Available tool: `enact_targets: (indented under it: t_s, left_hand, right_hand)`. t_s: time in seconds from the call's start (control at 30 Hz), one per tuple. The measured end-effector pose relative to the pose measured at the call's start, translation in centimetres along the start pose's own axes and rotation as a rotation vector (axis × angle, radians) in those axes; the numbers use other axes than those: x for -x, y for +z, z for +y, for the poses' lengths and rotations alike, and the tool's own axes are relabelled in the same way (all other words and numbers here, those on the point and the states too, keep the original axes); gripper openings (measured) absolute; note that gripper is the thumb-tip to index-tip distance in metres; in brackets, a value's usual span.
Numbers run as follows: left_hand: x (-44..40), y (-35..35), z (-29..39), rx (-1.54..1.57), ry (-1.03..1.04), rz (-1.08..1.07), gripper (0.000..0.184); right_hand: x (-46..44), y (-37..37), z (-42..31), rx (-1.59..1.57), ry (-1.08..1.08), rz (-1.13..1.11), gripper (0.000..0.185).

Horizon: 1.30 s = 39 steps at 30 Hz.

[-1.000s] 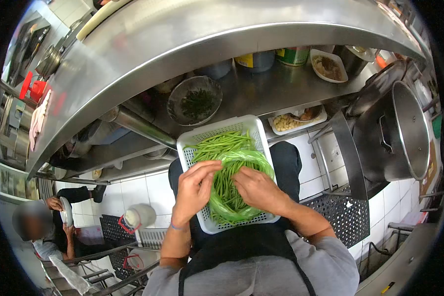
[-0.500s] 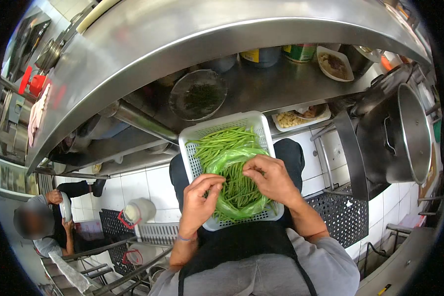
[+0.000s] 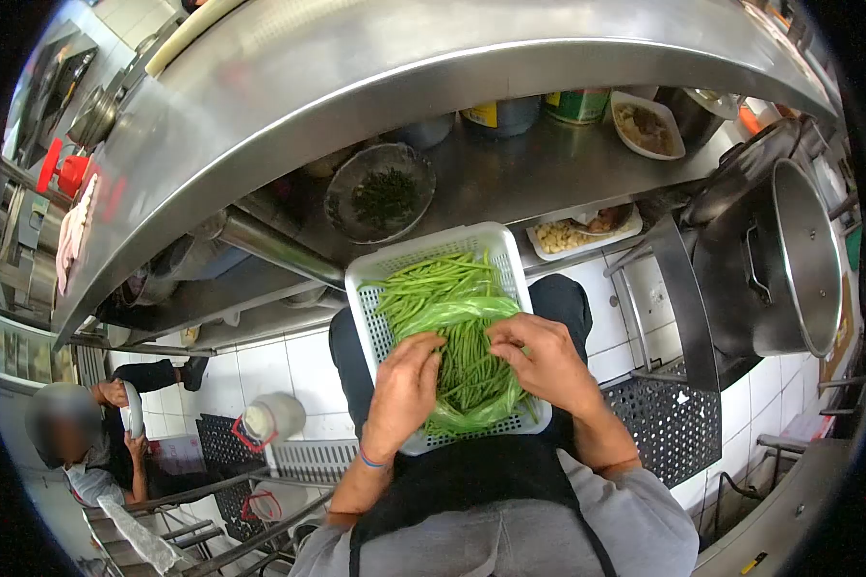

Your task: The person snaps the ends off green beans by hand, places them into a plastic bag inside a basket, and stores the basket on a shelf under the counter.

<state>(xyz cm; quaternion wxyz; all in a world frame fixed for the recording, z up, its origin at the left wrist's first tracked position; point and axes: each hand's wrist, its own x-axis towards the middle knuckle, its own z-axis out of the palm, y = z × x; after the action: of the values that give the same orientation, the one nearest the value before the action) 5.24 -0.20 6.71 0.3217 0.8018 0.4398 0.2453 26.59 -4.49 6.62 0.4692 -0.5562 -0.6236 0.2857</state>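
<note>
A white plastic basket point(image 3: 363, 317) rests on my lap with green beans point(image 3: 433, 279) lying loose in its far part. In its near half sits an open green plastic bag point(image 3: 467, 313), full of more green beans. At the bag's left side is my left hand point(image 3: 406, 387), fingers closed and pressed near the beans; what they pinch is hidden. Over the bag's right side my right hand point(image 3: 546, 361) has its fingers curled and thumb close to them, with anything between too small to make out.
Ahead is a steel counter point(image 3: 433, 72) whose lower shelf holds a bowl of chopped greens point(image 3: 385, 197) and a white dish point(image 3: 648, 130). A large steel pot point(image 3: 765, 260) stands at right. Another person point(image 3: 91, 442) sits at left. A white bucket point(image 3: 274, 418) is on the floor.
My left hand has moved right and slightly inward over the bag's edge. My right hand has shifted a little right and down. The bag's mouth is spread slightly differently.
</note>
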Motion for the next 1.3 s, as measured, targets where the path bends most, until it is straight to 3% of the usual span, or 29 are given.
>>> enact_targets:
  t_s: [0.2,0.3,0.4,0.63,0.73,0.93,1.03,1.07,1.17,1.23,1.3]
  left_hand:
    - [0.7,0.4,0.2,0.063,-0.019,-0.124,0.019]
    - [0.7,-0.8,1.6,-0.052,0.170,0.013,0.021]
    - [1.0,-1.2,3.2,0.131,0.240,-0.151,0.022]
    - [1.0,-0.2,1.9,0.297,0.114,-0.166,0.014]
    - [1.5,-0.9,1.9,0.307,-0.041,-0.133,0.012]
    - [1.8,-0.5,1.8,0.292,-0.086,-0.155,0.014]
    - [2.4,-0.3,2.0,0.383,-0.078,-0.243,0.014]
    - [2.5,-0.2,2.0,0.426,-0.065,-0.286,0.014]
    - [2.7,0.0,1.5,0.855,-0.388,-0.111,0.012]
    - [2.1,-0.1,0.7,0.957,-0.279,0.007,0.012]
    - [1.9,-0.2,0.5,1.029,-0.260,0.078,0.012]
  right_hand:
    - [0.4,-1.0,-0.6,-0.038,0.037,-0.046,0.011]
    - [0.6,-1.0,-0.9,-0.070,0.000,-0.101,0.010]
    - [0.8,-0.5,-1.2,-0.164,-0.027,-0.151,0.009]
    - [1.1,-0.4,-1.1,-0.194,-0.103,-0.095,0.009]
    - [1.7,-0.3,-1.0,-0.125,-0.149,-0.125,0.009]
    - [2.4,0.9,-0.4,-0.121,-0.158,-0.085,0.010]
    - [2.5,2.0,0.4,-0.041,-0.115,0.121,0.006]
    - [2.6,2.0,1.0,-0.151,-0.008,0.123,0.007]
    - [2.5,1.6,2.0,-0.610,0.252,0.103,0.009]
    - [2.0,1.7,2.0,-1.091,0.346,0.059,0.008]
    - [2.1,2.1,2.7,-1.242,0.333,-0.088,0.013]
